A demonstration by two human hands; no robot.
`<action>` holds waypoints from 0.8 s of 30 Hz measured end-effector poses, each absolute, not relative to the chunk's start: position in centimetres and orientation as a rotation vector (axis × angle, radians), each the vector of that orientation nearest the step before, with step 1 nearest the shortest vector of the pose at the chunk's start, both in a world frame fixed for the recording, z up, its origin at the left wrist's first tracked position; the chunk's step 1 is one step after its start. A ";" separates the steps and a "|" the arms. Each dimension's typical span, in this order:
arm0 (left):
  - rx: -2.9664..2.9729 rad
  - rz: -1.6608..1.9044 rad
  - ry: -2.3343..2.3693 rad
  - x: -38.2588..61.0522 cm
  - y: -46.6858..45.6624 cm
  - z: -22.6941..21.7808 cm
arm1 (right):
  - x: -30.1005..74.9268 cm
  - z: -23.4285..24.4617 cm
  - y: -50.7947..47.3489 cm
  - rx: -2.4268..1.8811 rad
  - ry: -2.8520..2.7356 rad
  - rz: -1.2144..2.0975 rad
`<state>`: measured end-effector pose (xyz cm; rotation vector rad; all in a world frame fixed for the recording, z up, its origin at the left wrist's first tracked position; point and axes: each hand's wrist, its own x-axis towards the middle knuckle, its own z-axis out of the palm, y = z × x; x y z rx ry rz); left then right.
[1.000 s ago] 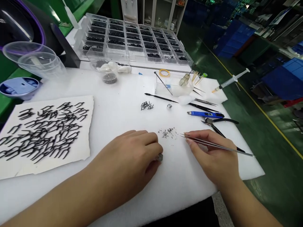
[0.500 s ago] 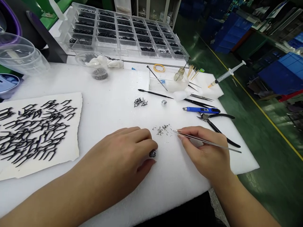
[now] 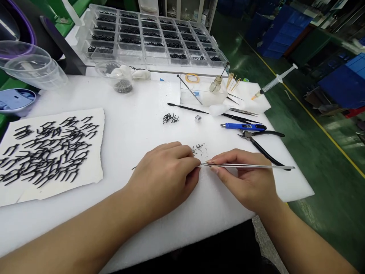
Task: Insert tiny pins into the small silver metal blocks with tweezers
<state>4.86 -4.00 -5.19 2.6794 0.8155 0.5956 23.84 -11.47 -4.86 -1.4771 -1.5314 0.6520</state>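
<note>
1. The left hand (image 3: 165,171) lies knuckles-up on the white foam pad (image 3: 137,125), fingers curled in against the thumb. Whatever it may pinch is hidden under the fingers, so I cannot tell what it grips.
2. The right hand (image 3: 245,179) is closed on the tweezers (image 3: 248,166), pinched between thumb and forefinger. They lie almost level, tips pointing left and meeting the left fingertips.
3. Just behind both hands sits a scatter of tiny grey bits (image 3: 199,148) on the pad, close to the left knuckles.
4. Farther back lie a small clump of black clips (image 3: 170,118) and, just to its right, a little metal nut (image 3: 197,118).
5. To the right of those lie a blue pen tool (image 3: 242,126) and black-handled cutters (image 3: 262,142), near one another.
6. On the left a torn paper sheet (image 3: 94,171) carries many black forked parts (image 3: 48,148), spread flat.
7. At the back stands a clear compartment box (image 3: 154,38) with black pieces in its cells. In front of it is a clear cup (image 3: 114,74) holding dark grains.
8. A syringe (image 3: 275,82) rests tilted at the pad's far right edge, beside some toothpicks (image 3: 234,82) and a small bottle (image 3: 215,84).
</note>
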 end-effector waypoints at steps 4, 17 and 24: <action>2.698 0.611 0.866 5.1 -4.2 -5.4 | 23.9 -4.9 -11.4 -1.477 -1.584 0.610; 2.668 0.561 0.837 4.6 -3.7 -4.8 | 24.0 -5.3 -11.6 -1.346 -1.821 0.409; 2.590 0.438 0.770 3.9 -3.9 -4.0 | 24.1 -5.2 -11.7 -1.268 -1.937 0.402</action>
